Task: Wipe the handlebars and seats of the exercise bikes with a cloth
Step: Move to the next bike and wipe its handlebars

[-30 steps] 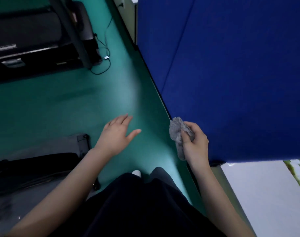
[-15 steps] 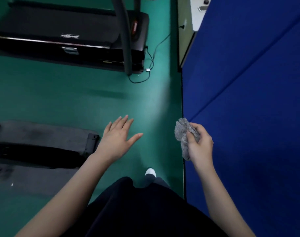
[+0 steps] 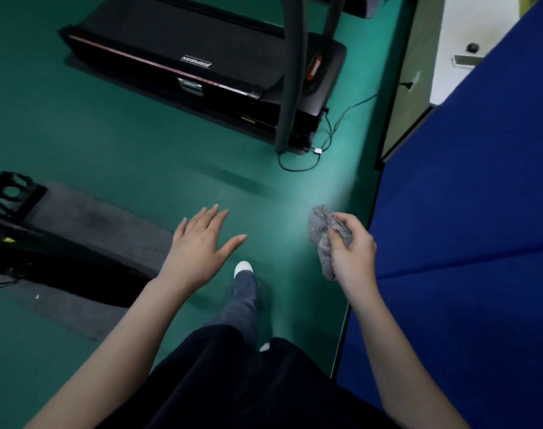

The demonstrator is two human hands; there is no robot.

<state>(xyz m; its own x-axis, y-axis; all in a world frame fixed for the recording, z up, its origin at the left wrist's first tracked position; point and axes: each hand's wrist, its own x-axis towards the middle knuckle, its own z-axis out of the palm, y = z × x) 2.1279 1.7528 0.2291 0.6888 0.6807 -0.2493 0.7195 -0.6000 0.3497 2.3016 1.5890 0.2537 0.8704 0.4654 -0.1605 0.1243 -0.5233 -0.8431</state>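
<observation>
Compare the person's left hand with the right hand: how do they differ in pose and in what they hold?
The left hand has its fingers straight and spread; the right hand has them curled. The left hand holds nothing; the right hand grips a crumpled grey cloth. Both are bare and held out over the green floor.

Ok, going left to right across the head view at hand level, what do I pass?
grey floor mat → left hand → grey cloth → right hand gripping it → blue panel
</observation>
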